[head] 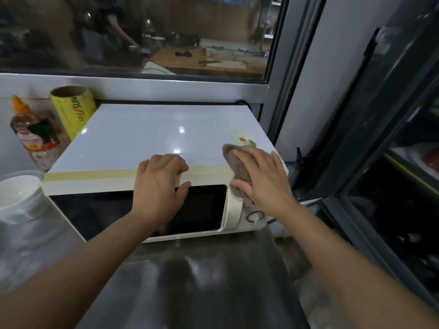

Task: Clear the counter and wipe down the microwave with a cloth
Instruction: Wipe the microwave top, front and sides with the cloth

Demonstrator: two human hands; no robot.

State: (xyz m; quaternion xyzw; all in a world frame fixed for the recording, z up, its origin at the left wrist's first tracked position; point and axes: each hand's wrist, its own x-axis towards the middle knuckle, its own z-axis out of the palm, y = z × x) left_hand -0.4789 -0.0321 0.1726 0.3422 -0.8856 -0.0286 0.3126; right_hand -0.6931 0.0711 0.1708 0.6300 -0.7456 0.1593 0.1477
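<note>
Steel counter (213, 281); microwave (142, 138), bowl (16, 195), bottle (35, 136)

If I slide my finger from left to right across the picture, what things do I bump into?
White bowl → sauce bottle → yellow roll → left hand → cloth → right hand. The hands and cloth are on the microwave.
</note>
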